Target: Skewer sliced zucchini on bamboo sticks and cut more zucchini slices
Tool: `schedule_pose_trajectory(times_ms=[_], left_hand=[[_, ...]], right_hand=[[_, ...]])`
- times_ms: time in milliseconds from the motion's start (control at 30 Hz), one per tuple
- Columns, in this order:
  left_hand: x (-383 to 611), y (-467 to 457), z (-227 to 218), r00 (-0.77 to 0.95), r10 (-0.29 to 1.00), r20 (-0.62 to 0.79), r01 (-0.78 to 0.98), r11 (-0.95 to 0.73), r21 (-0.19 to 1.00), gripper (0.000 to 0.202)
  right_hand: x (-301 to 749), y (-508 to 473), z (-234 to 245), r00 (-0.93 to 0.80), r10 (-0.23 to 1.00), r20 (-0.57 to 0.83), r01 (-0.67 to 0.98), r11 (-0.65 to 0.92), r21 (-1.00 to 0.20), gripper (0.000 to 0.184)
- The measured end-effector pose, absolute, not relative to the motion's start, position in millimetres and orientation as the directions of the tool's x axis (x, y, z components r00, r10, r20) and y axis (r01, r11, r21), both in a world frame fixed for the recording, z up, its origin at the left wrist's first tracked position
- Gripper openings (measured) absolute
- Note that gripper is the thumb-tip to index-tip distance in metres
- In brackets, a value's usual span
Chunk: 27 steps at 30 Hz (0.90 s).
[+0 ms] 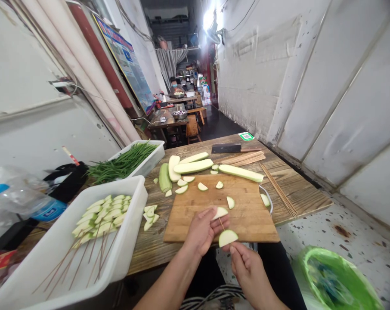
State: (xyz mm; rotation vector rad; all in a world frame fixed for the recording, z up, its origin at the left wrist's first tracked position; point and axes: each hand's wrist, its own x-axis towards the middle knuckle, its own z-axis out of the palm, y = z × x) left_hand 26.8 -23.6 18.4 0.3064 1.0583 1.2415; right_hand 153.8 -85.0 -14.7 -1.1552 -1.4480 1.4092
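The wooden worktop (298, 189) carries everything. At its near left corner stands a big white tray (130, 249), and in it lie the filled skewers (100, 215), a good number of them, each with pale green slices packed at one end; so a fair part of the work is done, I judge. Behind it, along the left edge, a second tray (156, 157) holds green stalks (124, 163). The cutting board (246, 215) lies at the near edge, in front of the person. At its far side lie long squash strips (195, 165) not yet cut, then a cleaver (225, 148) and bare sticks (246, 158) toward the far right; much is left, it seems.

Loose slices (202, 186) are scattered on the board; a small heap (150, 215) lies between the board and the big tray.

The left hand (201, 232) is closed around a thin stick (221, 223) with one slice (220, 212) at the fingertips, over the near edge of the board; the right hand (248, 267) pinches a half-moon slice (227, 237) just beside it. This slice is flat, with whitish flesh and a narrow green skin on the curved side; whether the stick already goes through it, I cannot tell.
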Motion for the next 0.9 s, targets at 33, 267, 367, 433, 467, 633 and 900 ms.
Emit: schedule_pose_trajectory(times_ms=[33,267,367,433,467,633,900], left_hand=[[28,-24,18,-0.052,0.876,-0.479,-0.617,0.349,0.705,0.009],[43,-35,13,0.104,0.901,-0.422,-0.534,0.408,0.741,0.028],[44,-36,15,0.144,0.901,-0.409,-0.507,0.422,0.752,0.035],[35,-31,15,0.091,0.916,-0.39,-0.481,0.383,0.789,0.038],[27,-27,15,0.007,0.933,-0.36,-0.444,0.325,0.835,0.04],[-47,6,9,-0.554,0.825,0.113,0.331,0.094,0.939,0.033],[-99,45,-3,-0.295,0.93,0.22,0.888,0.182,0.422,0.031]], right_hand=[[154,-84,-15,-0.269,0.962,-0.05,0.083,-0.029,-0.996,0.036],[154,-74,-17,-0.233,0.972,-0.014,0.048,-0.003,-0.999,0.034],[156,-72,-21,-0.219,0.976,0.013,0.044,0.023,-0.999,0.032],[159,-70,-26,-0.198,0.98,0.024,0.043,0.034,-0.999,0.032],[160,-69,-29,-0.187,0.982,0.025,0.041,0.033,-0.999,0.032],[165,-65,-35,-0.174,0.985,-0.023,-0.007,-0.025,-1.0,0.033],[160,-65,-34,-0.237,0.97,-0.051,-0.03,-0.059,-0.998,0.035]])
